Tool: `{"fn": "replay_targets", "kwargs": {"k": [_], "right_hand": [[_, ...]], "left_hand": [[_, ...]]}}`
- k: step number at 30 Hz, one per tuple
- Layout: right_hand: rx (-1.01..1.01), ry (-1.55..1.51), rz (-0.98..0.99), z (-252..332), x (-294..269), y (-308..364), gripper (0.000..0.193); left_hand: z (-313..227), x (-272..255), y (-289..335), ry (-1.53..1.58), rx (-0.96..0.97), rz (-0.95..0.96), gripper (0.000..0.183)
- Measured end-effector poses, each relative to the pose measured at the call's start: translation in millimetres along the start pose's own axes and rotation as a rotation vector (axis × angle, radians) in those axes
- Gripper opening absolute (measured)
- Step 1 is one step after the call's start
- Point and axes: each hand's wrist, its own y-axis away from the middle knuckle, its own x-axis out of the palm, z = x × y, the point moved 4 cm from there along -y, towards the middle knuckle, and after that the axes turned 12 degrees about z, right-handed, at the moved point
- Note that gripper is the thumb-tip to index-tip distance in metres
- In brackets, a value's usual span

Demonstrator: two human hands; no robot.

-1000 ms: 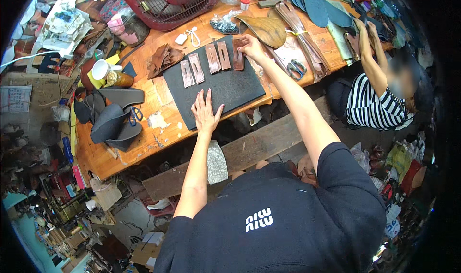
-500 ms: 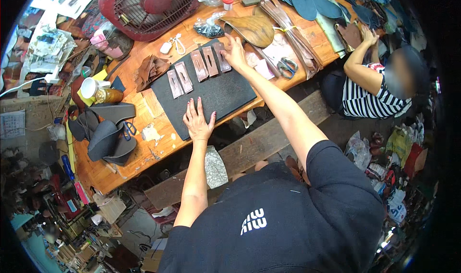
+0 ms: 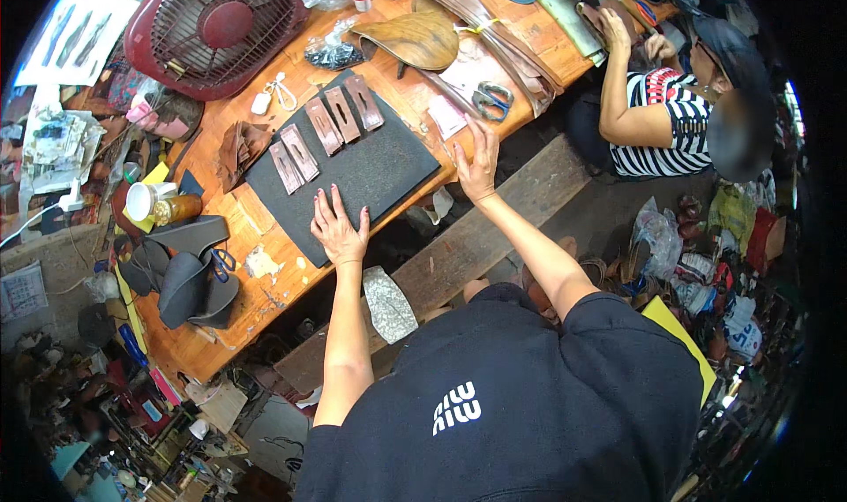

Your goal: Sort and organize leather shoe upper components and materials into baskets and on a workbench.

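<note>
On the black mat (image 3: 379, 176), brown strips (image 3: 330, 139) slant lengthwise toward upper left; hands (image 3: 339, 237) (image 3: 479, 168) spread.

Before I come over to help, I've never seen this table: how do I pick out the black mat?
On the wooden table, find the large red fan. Below and to its right lies the black mat, the left hand at its near edge. Unlike the curved dark pieces to its left, it is flat and four-sided, with five brown strips on it.

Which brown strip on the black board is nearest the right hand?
The rightmost strip; the other four strips lie farther left on the board, away from the right hand.
</note>
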Motion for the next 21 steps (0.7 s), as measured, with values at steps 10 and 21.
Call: {"fn": "replay_targets", "kwargs": {"k": [10,21], "right_hand": [[-0.024,0.31,0.326,-37.8,44.0,7.0,0.055],[-0.058,0.346,0.286,-49.9,50.9,13.3,0.059]], "left_hand": [[-0.6,3.0,1.0,-0.04,0.005,-0.024,0.081],[-1.1,0.5,0.8,-0.015,0.006,-0.035,0.08]]}}
